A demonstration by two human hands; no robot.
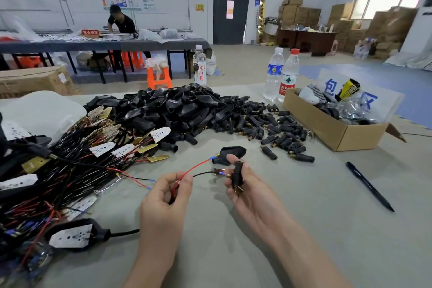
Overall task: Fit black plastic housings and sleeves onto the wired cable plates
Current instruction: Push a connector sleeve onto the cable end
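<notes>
Right, L hand (pixel 167 194) pinches the red & black wires (pixel 187 174), R hand (pixel 249 192) grips a black sleeve (pixel 239 172) just beside the housing (pixel 232 153). Risk: terminal (pixel 219 173) misses the sleeve mouth, bends if pushed crooked.

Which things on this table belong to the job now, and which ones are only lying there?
For the job: left hand pinching the wires; right hand holding a sleeve; housing; housing pile; sleeve pile; wired plates.
Lying about: pen; bottles; box.
</notes>
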